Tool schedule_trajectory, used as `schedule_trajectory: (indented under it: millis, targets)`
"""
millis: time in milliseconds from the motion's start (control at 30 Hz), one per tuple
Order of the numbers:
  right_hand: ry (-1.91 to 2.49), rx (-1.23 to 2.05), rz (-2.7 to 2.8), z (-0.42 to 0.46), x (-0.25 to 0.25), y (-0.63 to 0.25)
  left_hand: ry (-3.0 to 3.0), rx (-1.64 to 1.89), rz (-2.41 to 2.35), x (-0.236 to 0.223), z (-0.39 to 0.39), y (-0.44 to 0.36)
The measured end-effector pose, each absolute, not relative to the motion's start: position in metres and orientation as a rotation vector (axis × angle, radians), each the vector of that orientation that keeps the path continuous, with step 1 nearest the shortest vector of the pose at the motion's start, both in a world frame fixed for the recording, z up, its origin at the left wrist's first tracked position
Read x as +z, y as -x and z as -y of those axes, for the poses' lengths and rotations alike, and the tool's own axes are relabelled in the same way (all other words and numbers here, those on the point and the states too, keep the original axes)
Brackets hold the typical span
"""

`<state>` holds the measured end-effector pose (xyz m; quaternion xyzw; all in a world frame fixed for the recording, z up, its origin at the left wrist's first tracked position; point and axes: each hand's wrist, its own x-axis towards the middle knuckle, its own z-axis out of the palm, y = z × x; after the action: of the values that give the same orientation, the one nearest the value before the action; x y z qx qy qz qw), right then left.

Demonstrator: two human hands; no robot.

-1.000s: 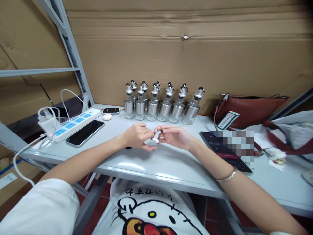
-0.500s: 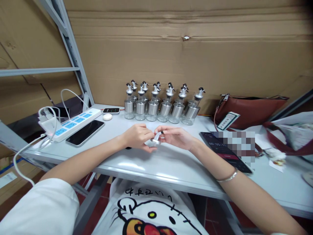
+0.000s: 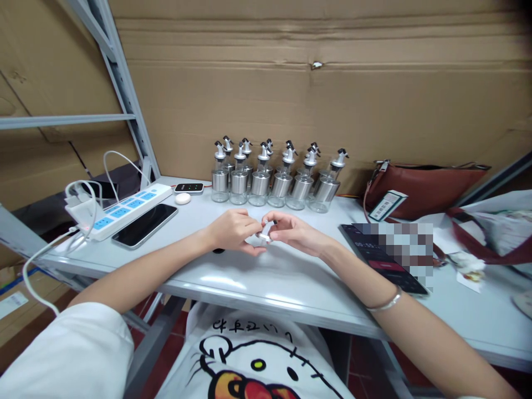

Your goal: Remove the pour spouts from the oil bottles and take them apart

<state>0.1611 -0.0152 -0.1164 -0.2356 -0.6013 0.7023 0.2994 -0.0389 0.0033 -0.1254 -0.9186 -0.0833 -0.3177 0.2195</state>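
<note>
Between my two hands is a silver and black pour spout (image 3: 263, 236), held just above the table and partly covered by fingers. My right hand (image 3: 293, 234) grips it from the right with thumb and fingertips. From the other side my left hand (image 3: 236, 233) pinches its upper part with the fingertips, the thumb stretched out below. A small black thing (image 3: 219, 251) shows under my left hand on the table, mostly hidden. Behind my hands stand several glass bottles (image 3: 260, 185) with steel sleeves, each fitted with a similar spout.
At the left a white power strip (image 3: 124, 209) with cables lies beside a phone (image 3: 145, 226). Nearby are a white round case (image 3: 183, 198) and a small black device (image 3: 189, 188). A tablet (image 3: 382, 260) and a brown bag (image 3: 432, 185) are at the right. Cardboard (image 3: 266, 100) closes off the back.
The spout has turned a little in my fingers. My right fingers have curled closer round it and that hand has shifted slightly left; my left hand has barely moved.
</note>
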Motion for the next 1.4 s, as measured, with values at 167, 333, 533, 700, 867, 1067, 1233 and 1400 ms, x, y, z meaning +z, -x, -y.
schedule_trajectory:
  millis: [167, 333, 533, 700, 867, 1067, 1233, 1400]
  targets:
    - [0.631, 1.795, 1.549, 0.013, -0.116, -0.161, 2.96, -0.541, 0.695, -0.112, -0.006, 0.046]
    - [0.626, 1.754, 1.478, 0.01, -0.113, -0.164, 3.222, 0.131, 1.506, -0.093, -0.018, 0.071]
    - [0.636, 1.761, 1.475, 0.01, -0.113, -0.164, 3.607, 0.65, 1.501, -0.086, -0.029, 0.091]
    - [0.652, 1.751, 1.525, 0.011, -0.112, -0.163, 3.771, 0.194, 1.298, -0.089, -0.026, 0.085]
    - [0.752, 1.763, 1.667, 0.011, -0.111, -0.165, 3.586, -0.704, 1.154, -0.1, -0.015, 0.064]
    - [0.779, 1.729, 1.692, 0.007, -0.113, -0.169, 3.016, -0.87, 0.648, -0.116, -0.004, 0.046]
    - [0.811, 1.617, 1.736, 0.004, -0.115, -0.171, 2.814, -0.89, 0.49, -0.12, -0.003, 0.044]
    - [0.79, 1.563, 1.692, 0.003, -0.115, -0.172, 2.753, -0.961, 0.462, -0.114, -0.001, 0.049]
